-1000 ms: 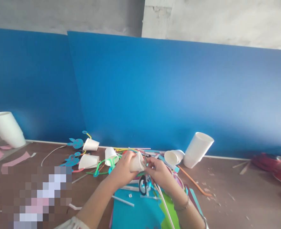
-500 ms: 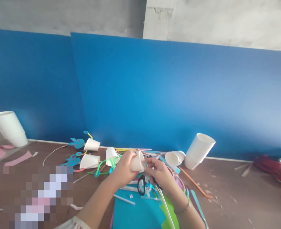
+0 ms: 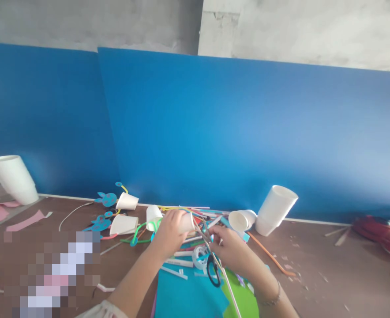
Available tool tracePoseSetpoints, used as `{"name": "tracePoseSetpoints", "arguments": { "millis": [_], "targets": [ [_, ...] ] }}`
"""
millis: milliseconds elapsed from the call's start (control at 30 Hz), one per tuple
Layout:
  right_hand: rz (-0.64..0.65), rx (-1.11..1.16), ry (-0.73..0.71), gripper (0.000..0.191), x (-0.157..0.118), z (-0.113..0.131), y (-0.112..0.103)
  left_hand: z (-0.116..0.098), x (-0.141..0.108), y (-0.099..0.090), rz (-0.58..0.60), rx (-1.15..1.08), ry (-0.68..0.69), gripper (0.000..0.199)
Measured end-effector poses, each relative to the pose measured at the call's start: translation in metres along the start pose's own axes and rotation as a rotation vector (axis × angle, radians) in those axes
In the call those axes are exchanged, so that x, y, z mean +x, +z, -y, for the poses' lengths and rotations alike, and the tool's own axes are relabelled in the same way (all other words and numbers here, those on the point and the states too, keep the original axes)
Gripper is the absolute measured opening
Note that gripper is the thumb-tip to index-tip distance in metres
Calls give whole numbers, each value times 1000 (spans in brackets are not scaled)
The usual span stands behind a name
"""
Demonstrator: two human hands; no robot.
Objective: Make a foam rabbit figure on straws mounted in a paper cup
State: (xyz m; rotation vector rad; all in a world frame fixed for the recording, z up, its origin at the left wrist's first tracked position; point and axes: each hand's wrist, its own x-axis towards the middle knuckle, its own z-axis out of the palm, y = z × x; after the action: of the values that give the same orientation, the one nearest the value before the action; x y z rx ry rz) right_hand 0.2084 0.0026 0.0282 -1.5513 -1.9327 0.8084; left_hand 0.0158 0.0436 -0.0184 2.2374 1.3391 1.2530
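A white paper cup (image 3: 186,223) is tipped on its side in my left hand (image 3: 171,234), whose fingers wrap round it. My right hand (image 3: 228,244) pinches a pair of scissors (image 3: 205,233) near the pivot, and one black handle loop (image 3: 213,270) hangs below the fingers. The blades point up, a little to the right of the cup. Alongside the scissors runs a long pale pink-and-white stick (image 3: 230,289); whether my right hand also holds it I cannot tell. Under both hands lie a roll of clear tape (image 3: 200,257) and teal paper (image 3: 188,298).
Several white cups with bent coloured pipe cleaners and blue rabbit cut-outs (image 3: 107,199) lie to the left. Stacked cups (image 3: 276,210) lean at the back right, another stack (image 3: 13,179) far left. Orange pipe cleaner (image 3: 271,253) and green paper (image 3: 243,298) lie right. A blue partition (image 3: 215,132) stands behind.
My right hand has moved away from the cup, to the right and slightly down, with the scissors. My left hand and the cup have shifted slightly left.
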Motion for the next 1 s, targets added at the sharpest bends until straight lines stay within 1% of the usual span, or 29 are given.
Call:
{"name": "tracePoseSetpoints", "arguments": {
  "millis": [67, 167, 233, 300, 367, 433, 500, 533, 600, 667, 700, 767, 800, 833, 900, 1000],
  "targets": [
    [58, 64, 27, 14, -3, 4, -6, 4, 2, -5, -54, -87, -127, 44],
    [165, 188, 80, 18, -5, 7, -18, 5, 6, -14, -64, -331, -312, 52],
    [246, 202, 77, 20, -5, 5, -25, 3, 8, -18, -78, -479, -381, 55],
    [358, 156, 43, 22, -4, 1, -26, -1, 9, -22, -83, -574, -394, 55],
    [495, 75, -6, 24, -3, -3, -18, -5, 10, -24, -56, -638, -381, 51],
    [594, -16, -74, 27, -1, -3, -3, -8, 10, -26, -31, -687, -370, 49],
    [657, -105, -141, 32, 1, 1, 13, -10, 9, -27, -19, -720, -365, 48],
    [656, -138, -170, 34, 2, 3, 19, -10, 9, -27, -17, -728, -365, 49],
    [577, -175, -210, 36, 3, 5, 26, -10, 8, -27, -13, -729, -367, 49],
    [406, -205, -197, 33, 5, 3, 23, -8, 8, -26, 0, -723, -375, 49],
    [298, -237, -163, 31, 7, 0, 19, -7, 8, -25, 4, -720, -382, 50],
    [72, -348, -45, 27, 12, -8, 10, -5, 7, -22, 12, -714, -399, 52],
    [-4, -398, 19, 25, 15, -13, 6, -4, 7, -20, 14, -714, -407, 53],
    [-49, -431, 67, 24, 18, -18, 3, -2, 7, -18, 14, -717, -412, 56],
    [-99, -472, 129, 24, 23, -27, 1, 0, 7, -15, 21, -734, -406, 61],
    [-132, -518, 163, 24, 27, -35, 7, 2, 6, -13, 40, -737, -390, 63]
  ]
}}
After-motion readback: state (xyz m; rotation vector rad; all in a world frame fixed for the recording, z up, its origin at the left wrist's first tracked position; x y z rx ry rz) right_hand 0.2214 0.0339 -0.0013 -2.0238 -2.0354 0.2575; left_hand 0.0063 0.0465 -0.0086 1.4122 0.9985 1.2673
